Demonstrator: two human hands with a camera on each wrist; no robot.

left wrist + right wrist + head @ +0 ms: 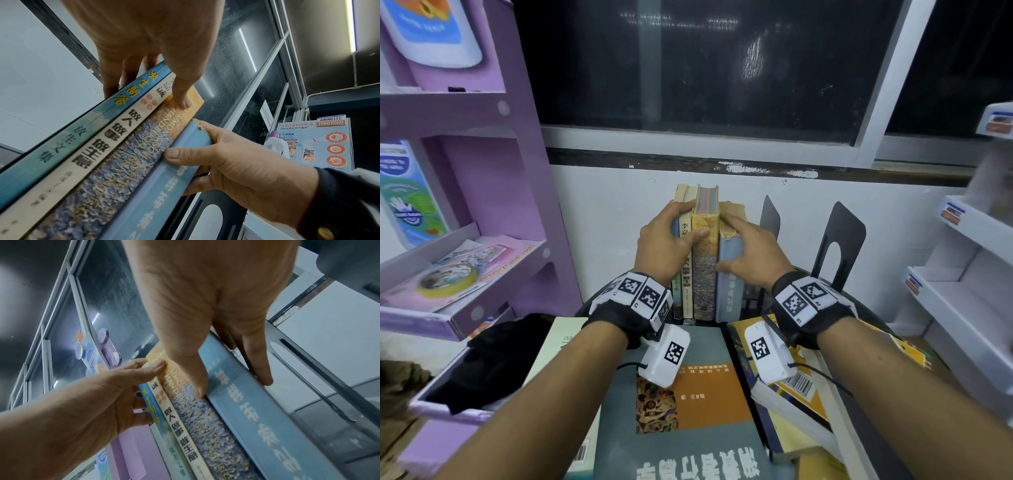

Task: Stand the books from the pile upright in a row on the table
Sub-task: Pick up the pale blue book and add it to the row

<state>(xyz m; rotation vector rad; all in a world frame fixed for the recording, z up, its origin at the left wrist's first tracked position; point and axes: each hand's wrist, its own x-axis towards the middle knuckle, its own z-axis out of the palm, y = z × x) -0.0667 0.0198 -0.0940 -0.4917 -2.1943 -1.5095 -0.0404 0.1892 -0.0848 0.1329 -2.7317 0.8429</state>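
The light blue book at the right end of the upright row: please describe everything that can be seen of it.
The light blue book stands upright, last on the right of four books, its spine facing the person. The spine carries pale Chinese characters; its top is worn and frayed, showing brownish board. The cover looks like cloth or matte paper. The right hand grips it, thumb at the spine's left edge and fingers on its right cover. Its left side presses against the Simon & Schuster handbook.

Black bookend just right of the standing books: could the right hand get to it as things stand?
Probably yes: the right hand grips the pale blue book, and the black bookend stands just beyond, nothing between.
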